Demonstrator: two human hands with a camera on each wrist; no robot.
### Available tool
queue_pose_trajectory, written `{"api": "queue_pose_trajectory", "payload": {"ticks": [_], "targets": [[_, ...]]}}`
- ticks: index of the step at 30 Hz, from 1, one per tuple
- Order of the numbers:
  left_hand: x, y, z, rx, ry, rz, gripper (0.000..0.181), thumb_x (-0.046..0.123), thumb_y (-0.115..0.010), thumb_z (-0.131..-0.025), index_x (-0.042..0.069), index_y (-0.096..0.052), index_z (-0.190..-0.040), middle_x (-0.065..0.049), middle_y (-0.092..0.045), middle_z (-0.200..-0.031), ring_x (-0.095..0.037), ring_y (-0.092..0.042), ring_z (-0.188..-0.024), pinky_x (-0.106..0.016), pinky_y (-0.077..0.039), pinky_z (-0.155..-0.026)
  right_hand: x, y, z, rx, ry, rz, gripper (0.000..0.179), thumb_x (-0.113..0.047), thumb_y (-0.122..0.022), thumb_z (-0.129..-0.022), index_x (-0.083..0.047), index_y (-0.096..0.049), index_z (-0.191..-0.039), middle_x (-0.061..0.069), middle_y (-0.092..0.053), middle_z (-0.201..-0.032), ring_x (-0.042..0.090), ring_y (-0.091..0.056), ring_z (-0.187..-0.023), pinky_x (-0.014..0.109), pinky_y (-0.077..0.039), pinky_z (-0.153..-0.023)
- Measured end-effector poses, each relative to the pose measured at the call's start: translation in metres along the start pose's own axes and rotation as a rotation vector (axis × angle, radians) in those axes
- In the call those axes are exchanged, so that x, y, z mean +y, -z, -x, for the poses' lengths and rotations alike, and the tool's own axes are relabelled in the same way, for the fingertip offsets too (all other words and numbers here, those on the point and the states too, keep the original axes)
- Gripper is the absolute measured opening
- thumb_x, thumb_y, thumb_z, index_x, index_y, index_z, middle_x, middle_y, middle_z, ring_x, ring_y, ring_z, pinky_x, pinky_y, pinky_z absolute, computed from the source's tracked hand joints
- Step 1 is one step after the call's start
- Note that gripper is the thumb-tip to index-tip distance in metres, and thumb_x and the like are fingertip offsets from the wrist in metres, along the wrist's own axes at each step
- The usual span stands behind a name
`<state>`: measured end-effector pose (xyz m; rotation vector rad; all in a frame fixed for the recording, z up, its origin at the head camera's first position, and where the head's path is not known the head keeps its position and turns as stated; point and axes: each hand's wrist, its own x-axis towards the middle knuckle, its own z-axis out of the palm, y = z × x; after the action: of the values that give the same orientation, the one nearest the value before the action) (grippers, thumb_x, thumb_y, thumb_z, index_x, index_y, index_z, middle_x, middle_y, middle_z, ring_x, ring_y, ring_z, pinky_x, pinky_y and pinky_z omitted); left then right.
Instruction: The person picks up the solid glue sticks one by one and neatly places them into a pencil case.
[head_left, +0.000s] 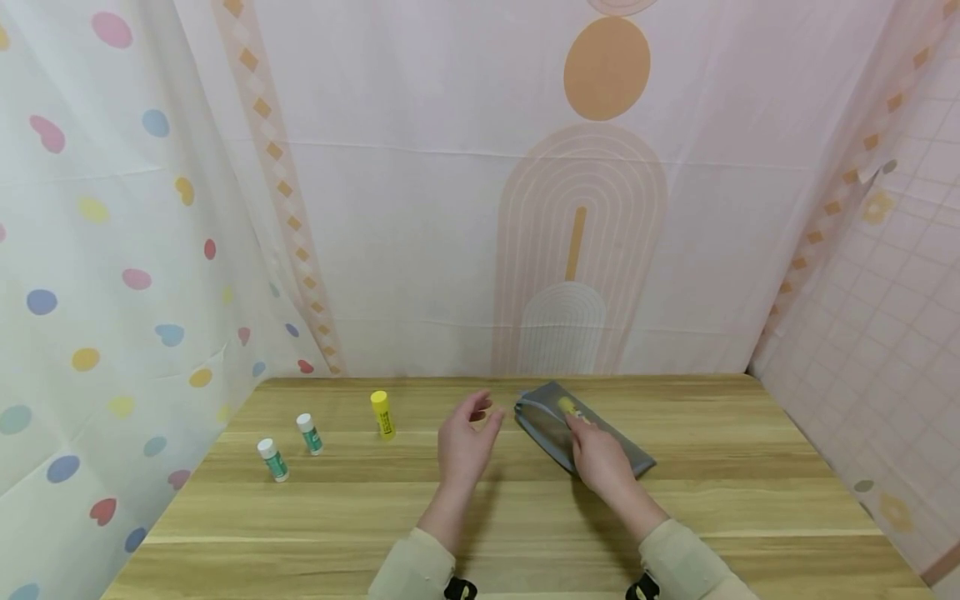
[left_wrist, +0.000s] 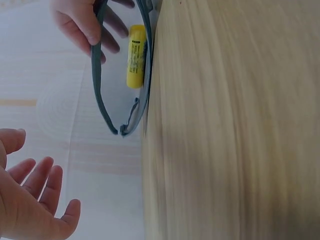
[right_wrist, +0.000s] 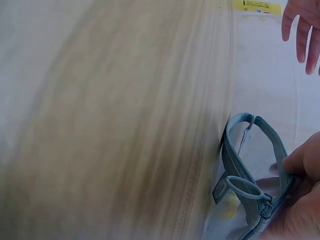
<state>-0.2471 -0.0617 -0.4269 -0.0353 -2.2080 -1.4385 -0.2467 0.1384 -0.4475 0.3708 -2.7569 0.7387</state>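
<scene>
My right hand (head_left: 602,458) grips the upper edge of a grey mesh zip pouch (head_left: 546,423), thumb and fingers pinching the rim. The right wrist view shows the pouch's mouth (right_wrist: 224,145) unzipped and spread apart, with the thumb (right_wrist: 295,160) on its rim. Inside the pouch lies a yellow glue stick (left_wrist: 136,57), seen in the left wrist view. My left hand (head_left: 463,442) is held just left of the pouch, fingers bent loosely and holding nothing. In the left wrist view its palm (left_wrist: 25,215) faces the pouch from a short distance.
To the left, a yellow glue stick (head_left: 383,415) stands on the wooden table (head_left: 525,542). Two white-capped green tubes (head_left: 309,435) stand farther left, the nearer tube (head_left: 273,461) closer to the table's left edge. A patterned curtain (head_left: 420,250) hangs behind the table.
</scene>
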Motion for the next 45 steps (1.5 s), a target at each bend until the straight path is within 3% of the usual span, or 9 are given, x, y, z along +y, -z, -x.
{"api": "queue_pose_trajectory", "payload": {"ticks": [7, 17, 23, 33, 41, 45], "targets": [[-0.008, 0.012, -0.005, 0.046, -0.06, -0.053, 0.031, 0.011, -0.078, -0.086, 0.001, -0.069, -0.114, -0.013, -0.071, -0.106, -0.033, -0.066, -0.096, -0.049, -0.055, -0.084, 0.0, 0.0, 0.0, -0.006, -0.008, 0.003, 0.031, 0.001, -0.057, -0.097, 0.006, -0.061, -0.127, 0.029, -0.065, -0.116, 0.048, -0.061, -0.109, 0.055, -0.052, -0.091], [-0.016, 0.028, -0.012, 0.068, -0.081, -0.151, 0.038, 0.015, -0.078, -0.086, -0.001, -0.067, -0.118, -0.017, -0.069, -0.114, -0.036, -0.064, -0.105, -0.051, -0.052, -0.091, 0.0, 0.0, 0.0, -0.012, -0.01, 0.01, 0.032, 0.001, -0.057, -0.096, 0.006, -0.061, -0.128, 0.029, -0.065, -0.116, 0.047, -0.061, -0.109, 0.055, -0.052, -0.091], [-0.021, 0.035, -0.016, 0.108, -0.132, -0.225, 0.04, 0.016, -0.078, -0.086, -0.002, -0.066, -0.119, -0.019, -0.068, -0.116, -0.04, -0.062, -0.108, -0.053, -0.05, -0.093, 0.001, 0.0, 0.0, -0.012, -0.011, 0.009, 0.033, 0.001, -0.057, -0.096, 0.006, -0.06, -0.128, 0.029, -0.065, -0.117, 0.048, -0.061, -0.109, 0.056, -0.052, -0.091], [-0.024, 0.051, -0.025, 0.122, -0.103, -0.282, 0.046, 0.019, -0.079, -0.085, -0.001, -0.064, -0.123, -0.022, -0.065, -0.121, -0.043, -0.058, -0.113, -0.056, -0.046, -0.099, 0.001, 0.0, 0.0, -0.001, -0.003, 0.019, 0.033, 0.002, -0.058, -0.095, 0.006, -0.06, -0.128, 0.029, -0.065, -0.116, 0.048, -0.061, -0.108, 0.055, -0.052, -0.091], [-0.038, 0.061, -0.03, 0.235, -0.194, -0.297, 0.051, 0.013, -0.082, -0.078, -0.005, -0.062, -0.122, -0.025, -0.065, -0.118, -0.046, -0.056, -0.11, -0.058, -0.044, -0.095, 0.001, 0.0, 0.001, 0.008, 0.01, 0.02, 0.032, 0.003, -0.058, -0.095, 0.007, -0.061, -0.127, 0.029, -0.065, -0.115, 0.047, -0.062, -0.107, 0.055, -0.052, -0.091], [-0.044, 0.067, -0.032, 0.257, -0.184, -0.307, 0.054, 0.013, -0.084, -0.078, -0.006, -0.059, -0.123, -0.026, -0.063, -0.121, -0.047, -0.054, -0.112, -0.057, -0.042, -0.098, 0.0, 0.0, 0.001, 0.013, 0.016, 0.017, 0.032, 0.003, -0.058, -0.095, 0.007, -0.061, -0.127, 0.028, -0.066, -0.114, 0.047, -0.062, -0.106, 0.054, -0.052, -0.091]]}}
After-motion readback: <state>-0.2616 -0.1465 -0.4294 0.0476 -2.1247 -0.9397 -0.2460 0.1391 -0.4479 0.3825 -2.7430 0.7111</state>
